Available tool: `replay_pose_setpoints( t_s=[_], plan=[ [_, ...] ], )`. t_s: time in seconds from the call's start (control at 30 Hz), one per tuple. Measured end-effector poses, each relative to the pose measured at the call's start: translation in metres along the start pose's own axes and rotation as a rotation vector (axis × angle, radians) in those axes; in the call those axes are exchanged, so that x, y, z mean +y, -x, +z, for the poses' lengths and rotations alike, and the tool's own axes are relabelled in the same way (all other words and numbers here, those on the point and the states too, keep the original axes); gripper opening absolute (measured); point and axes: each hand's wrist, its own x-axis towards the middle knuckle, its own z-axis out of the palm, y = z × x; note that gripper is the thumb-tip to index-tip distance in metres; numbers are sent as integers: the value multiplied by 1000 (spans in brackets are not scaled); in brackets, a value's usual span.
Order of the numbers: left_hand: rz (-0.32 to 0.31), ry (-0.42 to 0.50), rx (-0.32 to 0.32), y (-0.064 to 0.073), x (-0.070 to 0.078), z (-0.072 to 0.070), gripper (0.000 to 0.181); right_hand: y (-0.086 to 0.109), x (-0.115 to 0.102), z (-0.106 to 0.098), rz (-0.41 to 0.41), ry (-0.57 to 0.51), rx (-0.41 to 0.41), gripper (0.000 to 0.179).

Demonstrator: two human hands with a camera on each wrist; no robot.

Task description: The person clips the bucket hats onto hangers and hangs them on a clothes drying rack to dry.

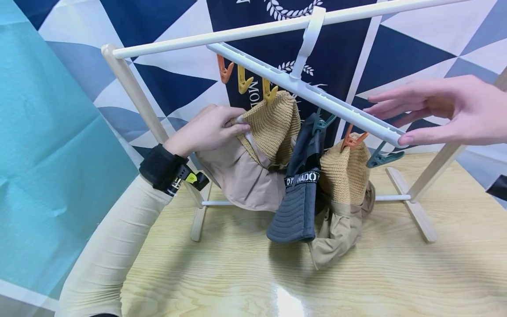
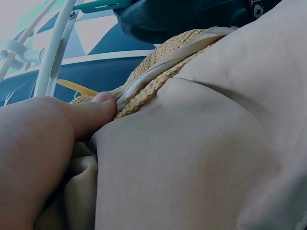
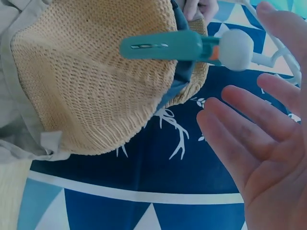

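My left hand [image 1: 210, 130] pinches the rim of a hat with a woven straw crown [image 1: 273, 132] and a beige cloth brim [image 2: 192, 158]. A yellow clip [image 1: 270, 92] is at the top of that crown. My right hand [image 1: 447, 110] is at the right end of a white clip hanger [image 1: 336, 100], its fingers spread and holding nothing; I cannot tell whether the thumb touches the bar. From the hanger also hang a dark blue hat [image 1: 293, 211] on a teal clip [image 1: 322, 125] and another straw-and-beige hat [image 1: 344, 176] on an orange clip [image 1: 354, 140].
The hanger hooks over the white rail [image 1: 245, 36] of a wooden stand [image 1: 136, 92] on a wood-grain table [image 1: 237, 273]. Bare clips hang at its ends: orange [image 1: 225, 71] and yellow [image 1: 244, 81] at left, teal [image 1: 384, 158] at right. A patterned cloth [image 1: 412, 48] hangs behind.
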Motion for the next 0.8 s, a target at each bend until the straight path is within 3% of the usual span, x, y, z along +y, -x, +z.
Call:
replay_pose_setpoints(
  t_s=[0.2, 0.37, 0.67, 0.8],
  plan=[
    [-14, 23, -14, 0, -1, 1, 20, 9, -3, 14, 29, -114, 91, 91],
    [-21, 28, -14, 2, -2, 2, 20, 13, -9, 25, 82, -115, 152, 80],
    [-20, 27, -7, 7, -5, 2, 19, 10, -6, 22, 59, -261, 181, 68],
    [-39, 28, -41, 12, -1, 2, 23, 8, -3, 19, 147, -207, 212, 66]
  ],
)
